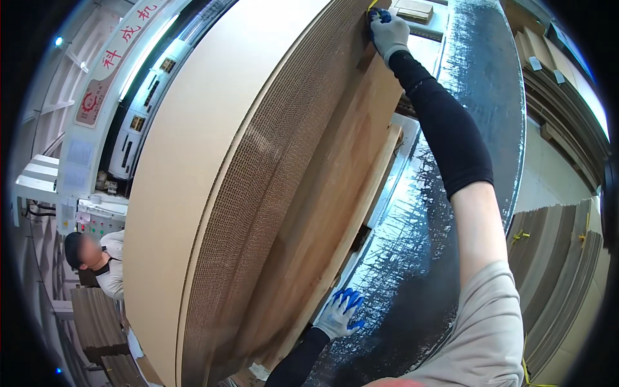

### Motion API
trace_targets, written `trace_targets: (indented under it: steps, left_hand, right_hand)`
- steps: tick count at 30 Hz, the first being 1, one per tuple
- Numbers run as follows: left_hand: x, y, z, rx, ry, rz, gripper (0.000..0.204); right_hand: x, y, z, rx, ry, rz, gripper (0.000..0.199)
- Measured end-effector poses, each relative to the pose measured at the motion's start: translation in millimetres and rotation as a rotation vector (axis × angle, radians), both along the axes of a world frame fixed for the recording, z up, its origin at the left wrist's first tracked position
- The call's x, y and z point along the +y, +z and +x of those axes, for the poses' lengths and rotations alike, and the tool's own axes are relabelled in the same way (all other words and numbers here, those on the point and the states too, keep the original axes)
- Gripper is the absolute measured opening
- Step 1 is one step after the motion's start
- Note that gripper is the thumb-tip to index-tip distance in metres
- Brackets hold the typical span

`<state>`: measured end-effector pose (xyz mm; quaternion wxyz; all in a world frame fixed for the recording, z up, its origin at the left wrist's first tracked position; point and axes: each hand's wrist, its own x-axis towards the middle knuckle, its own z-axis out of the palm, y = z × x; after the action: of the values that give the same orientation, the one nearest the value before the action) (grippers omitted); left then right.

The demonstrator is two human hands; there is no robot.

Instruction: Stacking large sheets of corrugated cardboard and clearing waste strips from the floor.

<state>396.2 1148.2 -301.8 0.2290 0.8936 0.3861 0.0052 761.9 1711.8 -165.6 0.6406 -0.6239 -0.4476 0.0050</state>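
The right hand (389,33) is at the far end of the cardboard stack (267,138), which lies above a wooden board (348,174). Its fingers are curled near a yellow strip (372,5); whether they grip it, I cannot tell. The left hand (338,316) has its fingers spread wide, holding nothing visible, over a dark scuffed surface (412,290). Uneven pulling could perhaps shift the sheets, or crush their corrugated edges.

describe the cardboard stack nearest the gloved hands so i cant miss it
Find the wooden base slanting through the picture's middle. Just left of it is the cardboard stack. Unlike the smaller-looking, yellow-tied bundles at right, it shows one huge, plain tan face beside its corrugated edges.
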Motion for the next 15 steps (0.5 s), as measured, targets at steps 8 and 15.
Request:
trace_targets:
  steps: [8,15]
  left_hand:
    - [1.6,-2.9,0.3,-0.012,-0.018,0.034,0.075]
    - [-6.4,-5.9,-0.5,0.069,-0.013,-0.004,0.078]
  right_hand:
    - [-111.3,-25.2,34.7,0.538,0.502,-0.021,0.024]
    - [-433.8,-131.2,25.8,1.031,0.061,-0.167,0.022]
